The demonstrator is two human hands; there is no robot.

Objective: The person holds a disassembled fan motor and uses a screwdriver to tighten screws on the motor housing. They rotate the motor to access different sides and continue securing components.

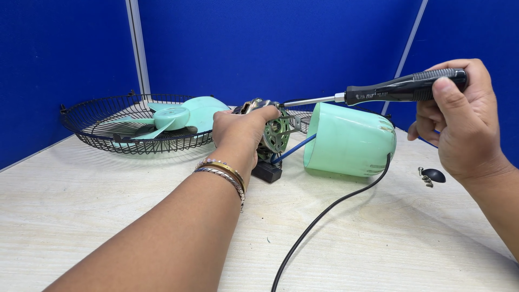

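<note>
Pale wood-grain table (pixel 108 216), light and lightly scuffed, fills the near and middle scene. Behind it stand deep blue partition panels (pixel 270 43) with pale grey joint strips, one far left, one slanting far right. Panels meet the table along the far edge.

Left hand (pixel 240 127) reaches in from near left, fingers curled shut over the top of the fan motor (pixel 277 134), gripping it. Motor sits about mid-table, metal frame and greenish winding showing, a dark block at its base touching the table. Bracelets (pixel 224 172) ring the left wrist.

Right hand (pixel 459 119) comes in from the right edge, raised above the table, closed around the black handle of a screwdriver (pixel 400 89), thumb lying on the handle end. Metal shaft runs left and slightly down; its tip meets the top of the motor just beside the left fingers.

Mint green motor cover (pixel 348 141) lies on its side just right of the motor, open end facing left. Blue wire (pixel 294 148) runs from motor into the cover. Black power cord (pixel 324 216) leaves the cover and curves toward the near edge.

Far left: black wire fan guard (pixel 92 121) lies flat, mint fan blade (pixel 178 119) resting in it. Second guard partly hidden behind the cover. Far right: small black cap (pixel 433 174) with a few loose screws (pixel 424 177) just beside it.
</note>
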